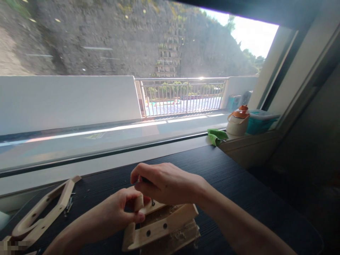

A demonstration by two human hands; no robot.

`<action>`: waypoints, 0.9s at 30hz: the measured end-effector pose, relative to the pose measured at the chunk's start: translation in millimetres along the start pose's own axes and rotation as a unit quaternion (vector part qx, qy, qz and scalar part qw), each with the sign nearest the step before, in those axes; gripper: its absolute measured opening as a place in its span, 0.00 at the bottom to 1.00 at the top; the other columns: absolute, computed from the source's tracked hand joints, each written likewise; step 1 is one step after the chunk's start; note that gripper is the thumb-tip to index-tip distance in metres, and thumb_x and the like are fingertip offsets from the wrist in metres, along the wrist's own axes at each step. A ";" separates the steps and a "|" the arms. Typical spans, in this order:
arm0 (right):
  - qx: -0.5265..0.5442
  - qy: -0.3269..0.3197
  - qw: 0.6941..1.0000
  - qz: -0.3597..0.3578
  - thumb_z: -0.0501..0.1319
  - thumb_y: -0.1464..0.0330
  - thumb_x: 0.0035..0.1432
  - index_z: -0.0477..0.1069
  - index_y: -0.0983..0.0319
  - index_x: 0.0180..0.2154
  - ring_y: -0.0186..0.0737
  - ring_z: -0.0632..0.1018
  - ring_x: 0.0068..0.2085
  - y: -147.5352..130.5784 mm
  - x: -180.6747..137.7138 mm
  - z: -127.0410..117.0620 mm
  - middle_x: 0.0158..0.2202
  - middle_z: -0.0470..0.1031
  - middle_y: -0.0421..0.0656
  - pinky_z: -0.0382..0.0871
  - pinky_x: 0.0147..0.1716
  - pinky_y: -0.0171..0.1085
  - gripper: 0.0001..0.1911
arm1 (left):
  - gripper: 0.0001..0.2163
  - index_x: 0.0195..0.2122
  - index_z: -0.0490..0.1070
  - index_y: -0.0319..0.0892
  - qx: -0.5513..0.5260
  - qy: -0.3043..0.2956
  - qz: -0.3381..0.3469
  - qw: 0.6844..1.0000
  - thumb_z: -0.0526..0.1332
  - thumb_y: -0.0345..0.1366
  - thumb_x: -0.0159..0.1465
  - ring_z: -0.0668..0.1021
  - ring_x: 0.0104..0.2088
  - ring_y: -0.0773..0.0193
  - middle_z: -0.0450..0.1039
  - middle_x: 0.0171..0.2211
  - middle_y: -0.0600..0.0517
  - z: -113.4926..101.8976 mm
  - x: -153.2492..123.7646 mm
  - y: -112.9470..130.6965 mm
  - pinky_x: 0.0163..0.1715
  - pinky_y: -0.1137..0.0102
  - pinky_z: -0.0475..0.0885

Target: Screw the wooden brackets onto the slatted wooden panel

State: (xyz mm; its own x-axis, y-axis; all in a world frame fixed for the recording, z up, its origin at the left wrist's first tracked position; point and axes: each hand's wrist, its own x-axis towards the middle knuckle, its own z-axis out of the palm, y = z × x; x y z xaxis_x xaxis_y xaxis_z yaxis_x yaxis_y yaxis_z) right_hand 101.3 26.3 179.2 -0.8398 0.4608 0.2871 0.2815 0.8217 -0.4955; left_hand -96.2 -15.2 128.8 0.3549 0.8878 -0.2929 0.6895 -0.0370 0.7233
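Pinched between the thumb and fingers of my left hand [130,207] is a pale wooden piece [138,202]. It stands at the left end of a wooden frame [156,228] with round holes along its front bar. My right hand [162,180] is closed above the frame around a screwdriver. Only its thin metal shaft [153,202] shows clearly, pointing down at the rear wooden bar; most of the handle is hidden in my fingers. Under the frame lies a brownish, crumpled wrapping [183,234] with wood shavings or scraps on it.
More wooden frame parts [45,212] lie at the left of the dark table [225,184], beside several screws [69,205]. On the window ledge sit a green cloth [217,136], a bottle with an orange lid [237,122] and a teal box [261,122]. A large window spans the back.
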 end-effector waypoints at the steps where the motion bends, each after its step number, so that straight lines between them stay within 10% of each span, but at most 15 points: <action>1: 0.000 -0.005 1.000 -0.004 0.52 0.66 0.64 0.66 0.58 0.48 0.34 0.69 0.32 0.3 0.5 1.1 0.33 0.72 0.39 0.57 0.31 0.32 0.12 | 0.08 0.24 0.63 0.43 0.001 0.002 -0.002 1.000 0.62 0.37 0.52 0.70 0.31 0.63 0.65 0.27 0.57 0.2 0.1 -0.4 0.30 0.73 0.64; 27: 0.003 -0.014 0.999 -0.030 0.53 0.72 0.61 0.68 0.60 0.54 0.33 0.71 0.32 -2.8 -2.9 -8.6 0.34 0.74 0.40 0.59 0.32 0.30 0.20 | 0.09 0.23 0.60 0.43 -0.074 -0.017 0.015 0.997 0.62 0.33 0.53 0.63 0.28 0.67 0.58 0.25 0.59 7.2 -0.7 1.4 0.28 0.73 0.60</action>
State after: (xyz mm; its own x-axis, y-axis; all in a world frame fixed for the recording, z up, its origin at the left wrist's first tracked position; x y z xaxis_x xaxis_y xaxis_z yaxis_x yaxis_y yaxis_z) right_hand 106.9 25.6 186.9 -0.8680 0.4006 0.2936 0.2271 0.8459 -0.4826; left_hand -91.0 -19.1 125.5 0.3969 0.8712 -0.2889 0.5785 0.0069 0.8157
